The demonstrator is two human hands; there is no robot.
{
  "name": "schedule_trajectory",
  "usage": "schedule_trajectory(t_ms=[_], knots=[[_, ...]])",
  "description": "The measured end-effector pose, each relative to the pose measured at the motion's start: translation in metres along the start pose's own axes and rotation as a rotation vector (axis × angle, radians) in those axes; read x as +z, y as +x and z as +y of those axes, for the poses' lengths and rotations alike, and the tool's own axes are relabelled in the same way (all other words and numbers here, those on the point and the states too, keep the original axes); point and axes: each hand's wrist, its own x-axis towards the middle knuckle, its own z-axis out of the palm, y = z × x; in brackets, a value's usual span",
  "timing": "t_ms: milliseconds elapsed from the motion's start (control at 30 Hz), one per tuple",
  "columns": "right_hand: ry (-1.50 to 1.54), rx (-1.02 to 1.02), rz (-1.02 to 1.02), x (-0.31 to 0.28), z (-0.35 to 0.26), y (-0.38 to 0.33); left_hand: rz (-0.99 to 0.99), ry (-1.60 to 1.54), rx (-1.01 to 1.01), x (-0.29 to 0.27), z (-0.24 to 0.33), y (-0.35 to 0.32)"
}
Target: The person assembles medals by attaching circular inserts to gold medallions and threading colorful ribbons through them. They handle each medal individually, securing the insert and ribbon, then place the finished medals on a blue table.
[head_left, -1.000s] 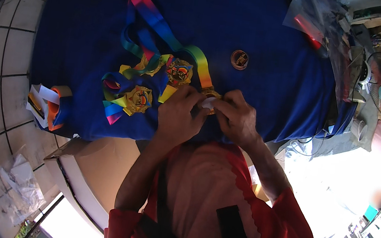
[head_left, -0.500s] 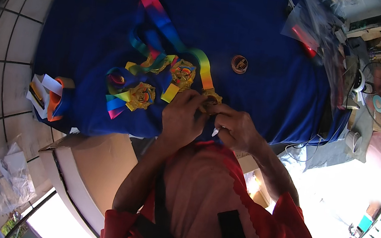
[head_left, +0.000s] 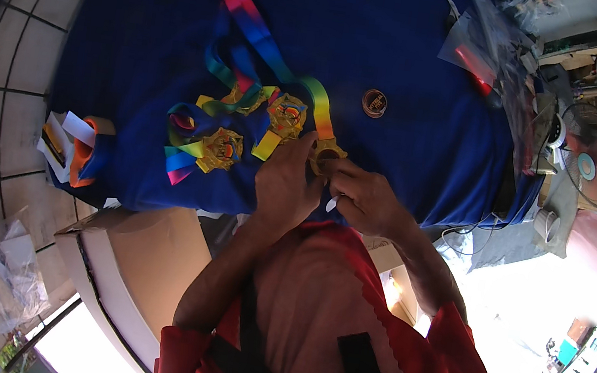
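A gold medal (head_left: 328,148) with a dark round centre hangs on a rainbow ribbon (head_left: 317,104) and lies at the near edge of a blue cloth. My left hand (head_left: 285,183) grips its left side, fingers closed. From the right, my right hand (head_left: 368,199) presses its fingertips over the medal's lower face, covering part of the centre. A small white piece (head_left: 332,204) sticks out from under my curled right fingers. Close by on the left lie a second gold medal (head_left: 287,115), a third gold medal (head_left: 221,151) and another partly covered by ribbon (head_left: 243,101).
A dark round disc (head_left: 374,104) lies on the blue cloth (head_left: 437,46) right of the medals. Orange and white strips (head_left: 84,151) sit at the left edge. Clear plastic bags (head_left: 494,46) and a fan (head_left: 586,165) stand right; a cardboard box (head_left: 153,258) is below.
My right fingertips have slid slightly left over the medal's centre, and my left fingers have straightened upward along its side. The other medals and the disc stay put.
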Motion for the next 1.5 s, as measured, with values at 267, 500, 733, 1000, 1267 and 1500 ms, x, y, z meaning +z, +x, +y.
schedule_trajectory(t_ms=[267,500,733,1000,1267,1500], knots=[[-0.009,0.082,-0.064,-0.001,0.001,-0.001,0.021,-0.007,-0.007,0.0,-0.001,-0.002],[0.218,0.041,-0.018,0.01,0.006,0.008,0.061,0.009,0.0,0.006,-0.002,-0.004],[-0.024,0.22,-0.117,-0.014,-0.003,-0.004,0.028,-0.021,-0.041,0.003,0.001,-0.005],[0.004,0.079,-0.084,-0.007,-0.001,0.015,0.036,-0.002,-0.049,0.004,0.003,-0.005],[-0.072,0.113,-0.207,-0.019,-0.002,0.004,-0.005,0.064,-0.073,0.003,0.005,-0.006],[0.182,0.442,0.236,-0.017,0.018,-0.005,-0.154,0.225,-0.13,0.003,0.01,0.001]])
